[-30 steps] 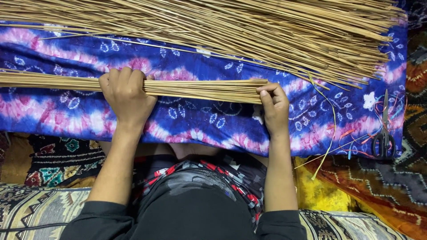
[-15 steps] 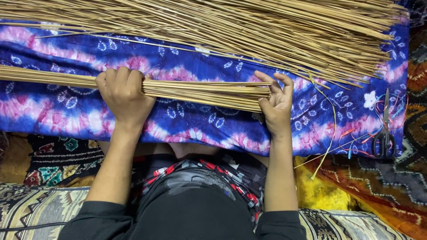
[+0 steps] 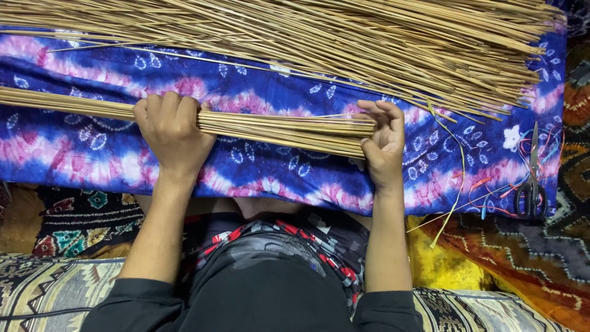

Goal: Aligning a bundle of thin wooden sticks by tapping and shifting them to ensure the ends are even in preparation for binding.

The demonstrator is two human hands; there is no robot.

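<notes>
Two hands square up a bundle of thin tan sticks on a tie-dyed cloth

At centre left the left hand (image 3: 172, 132) is closed over the bundle of sticks (image 3: 276, 128), fingers wrapped across its top and gripping it; the bundle runs from the left edge of the frame to just right of centre, lying on the blue, pink and white cloth (image 3: 74, 154). At centre right the right hand (image 3: 384, 141) stands half open, fingers curled, palm set against the bundle's cut ends (it presses rather than grips). A large loose heap of sticks (image 3: 344, 37) fills the upper part of the frame, apart from the bundle. At the right edge lie black-handled scissors (image 3: 532, 184) among coloured ties (image 3: 485, 190)
</notes>
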